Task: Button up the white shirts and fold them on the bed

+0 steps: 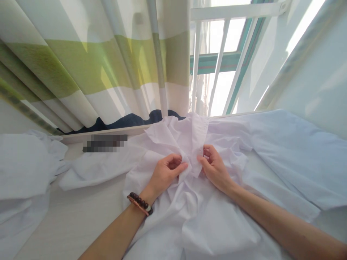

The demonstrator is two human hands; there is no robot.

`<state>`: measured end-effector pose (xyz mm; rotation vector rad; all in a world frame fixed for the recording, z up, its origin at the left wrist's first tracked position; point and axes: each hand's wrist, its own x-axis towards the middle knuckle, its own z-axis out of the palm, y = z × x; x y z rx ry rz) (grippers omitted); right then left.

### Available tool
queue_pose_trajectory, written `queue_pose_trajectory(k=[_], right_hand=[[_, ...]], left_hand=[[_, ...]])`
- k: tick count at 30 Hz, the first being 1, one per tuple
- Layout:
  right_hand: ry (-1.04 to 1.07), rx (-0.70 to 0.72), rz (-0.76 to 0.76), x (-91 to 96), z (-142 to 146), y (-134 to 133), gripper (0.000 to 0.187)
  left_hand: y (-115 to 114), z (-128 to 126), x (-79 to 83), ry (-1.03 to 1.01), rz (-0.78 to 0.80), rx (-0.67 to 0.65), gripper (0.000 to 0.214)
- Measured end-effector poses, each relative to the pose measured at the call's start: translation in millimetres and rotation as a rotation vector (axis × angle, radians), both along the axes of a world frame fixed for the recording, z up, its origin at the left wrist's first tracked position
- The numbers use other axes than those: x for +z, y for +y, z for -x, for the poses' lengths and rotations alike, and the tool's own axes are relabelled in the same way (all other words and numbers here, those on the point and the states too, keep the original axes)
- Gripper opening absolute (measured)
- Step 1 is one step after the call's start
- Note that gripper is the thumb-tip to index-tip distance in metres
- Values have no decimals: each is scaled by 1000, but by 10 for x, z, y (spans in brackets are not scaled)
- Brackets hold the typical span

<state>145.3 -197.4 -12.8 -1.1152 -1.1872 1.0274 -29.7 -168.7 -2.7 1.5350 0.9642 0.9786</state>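
A white shirt lies crumpled on a pale table in front of me, its collar end bunched up toward the window. My left hand, with a dark bead bracelet on the wrist, pinches a fold of the shirt's front edge. My right hand pinches the facing edge, its fingers curled round the cloth near a small button. The two hands sit a few centimetres apart at the shirt's middle.
More white garments lie at the left and a pale blue-white one at the right. A striped green and cream curtain hangs behind the table. A barred window stands at the back.
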Motion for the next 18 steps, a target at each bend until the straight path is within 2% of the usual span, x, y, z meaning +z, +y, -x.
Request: queue_pose_trajectory(k=[3,7,9,15,18], right_hand=[[-139,44,-81,-2,6,-30,12],[-349,-10,-236,-4,6,-17,6],[-396,5,-267,-6,9,-4,6],[-362,82,-170,37,24,-27,6],[-307,147,-49,60,24,-53,9]], left_hand=[[13,-11,-21,37,-42,10,19],[12,-8,-13,74,-54,34,16],[4,-1,0,77,-47,27,19],[2,19,4,85,-70,-4,23],[10,22,2,129,-93,-4,20]])
